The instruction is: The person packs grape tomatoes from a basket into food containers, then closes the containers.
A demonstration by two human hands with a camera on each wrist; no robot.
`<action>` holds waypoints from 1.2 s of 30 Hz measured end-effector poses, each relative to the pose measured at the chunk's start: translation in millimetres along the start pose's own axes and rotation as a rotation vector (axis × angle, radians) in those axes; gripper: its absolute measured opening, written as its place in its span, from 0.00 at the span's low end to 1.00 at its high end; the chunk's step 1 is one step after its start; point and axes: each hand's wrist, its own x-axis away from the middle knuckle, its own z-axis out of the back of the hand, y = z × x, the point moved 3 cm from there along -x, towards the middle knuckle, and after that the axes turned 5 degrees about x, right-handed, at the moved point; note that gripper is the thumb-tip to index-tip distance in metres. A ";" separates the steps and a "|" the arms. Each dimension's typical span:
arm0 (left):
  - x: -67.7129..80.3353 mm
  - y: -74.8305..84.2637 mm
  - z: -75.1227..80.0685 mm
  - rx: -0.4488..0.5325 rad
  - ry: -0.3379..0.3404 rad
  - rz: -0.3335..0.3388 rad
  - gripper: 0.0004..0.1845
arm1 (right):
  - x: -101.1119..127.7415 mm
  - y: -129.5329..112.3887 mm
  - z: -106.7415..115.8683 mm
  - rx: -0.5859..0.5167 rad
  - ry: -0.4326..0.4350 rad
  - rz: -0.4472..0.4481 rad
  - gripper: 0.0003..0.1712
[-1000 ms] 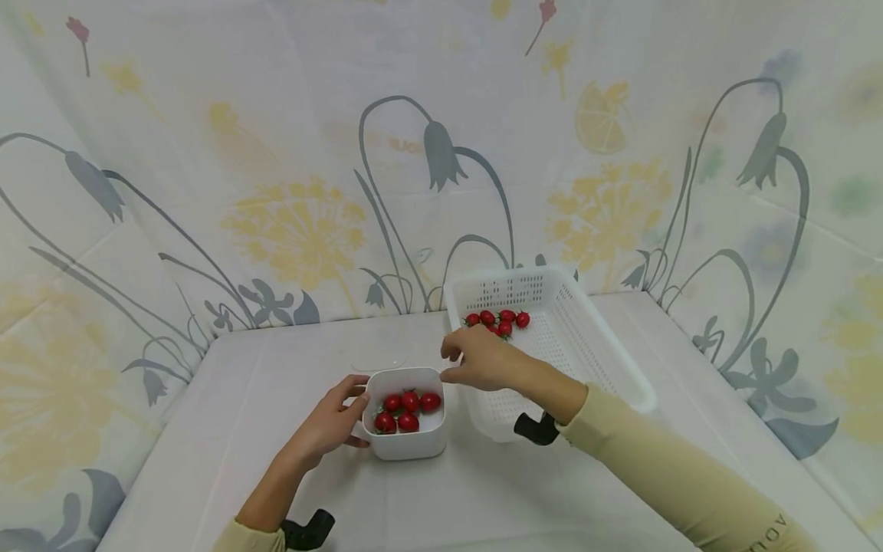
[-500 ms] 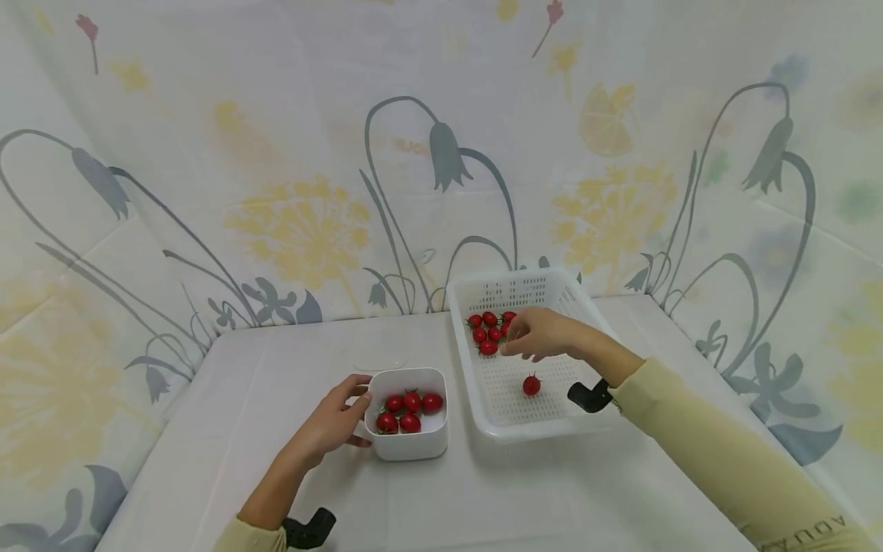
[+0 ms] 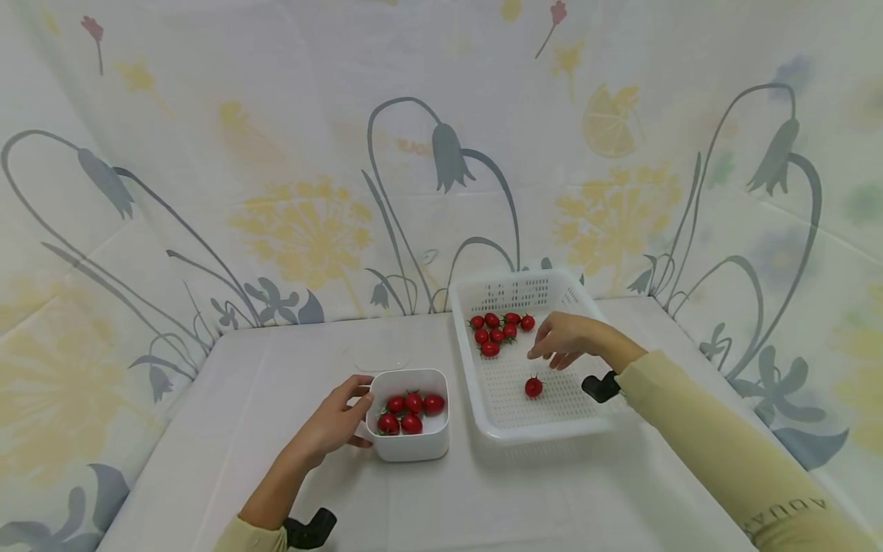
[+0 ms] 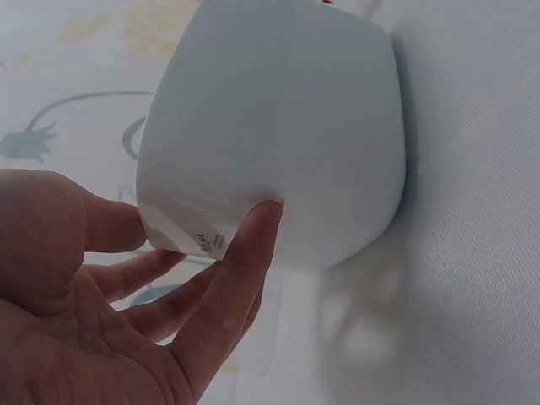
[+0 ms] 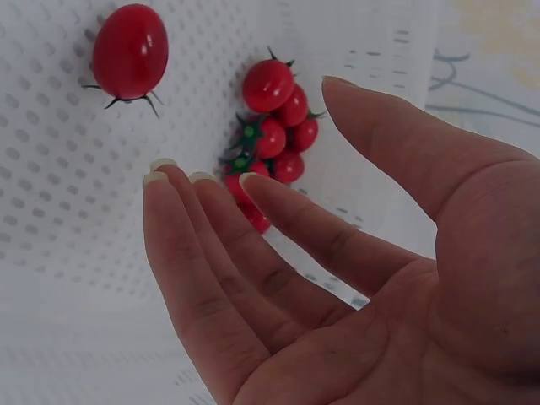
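Note:
My left hand (image 3: 338, 420) grips the left side of a small white square container (image 3: 411, 448), thumb at the rim and fingers against the outer wall. In the left wrist view, one fingertip lies on the container's wall (image 4: 287, 110). Several cherry tomatoes (image 3: 411, 424) with green stems lie inside it. My right hand (image 3: 571, 339) hovers over a white perforated basket (image 3: 497, 434), holding nothing, its fingers loosely bent. Just below that hand lies a single cherry tomato (image 3: 533, 387). More cherry tomatoes (image 5: 268, 85) cluster beyond the fingers, in the basket's far left corner.
A white cloth covers the table (image 3: 290, 376). Behind the container lies a clear, faint-edged flat object (image 3: 382, 365). Flower-printed fabric (image 3: 441, 153) hangs close behind and along both sides of the table.
My right hand has moved from beside the container's rim to the right, over the basket, uncovering the single tomato. The left hand and the container have stayed in place.

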 end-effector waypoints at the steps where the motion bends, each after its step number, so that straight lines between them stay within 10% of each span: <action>1: 0.0 0.0 0.1 -0.002 0.002 0.000 0.20 | -2.0 1.8 -0.3 -0.005 -0.006 -0.013 0.17; 18: -0.9 0.8 0.8 -0.011 0.008 0.002 0.19 | -23.8 21.0 -19.2 -0.165 -0.165 -0.190 0.16; 36: -1.6 -1.6 0.6 -0.003 0.018 0.003 0.18 | -40.9 13.4 -37.7 -0.138 -0.175 -0.102 0.05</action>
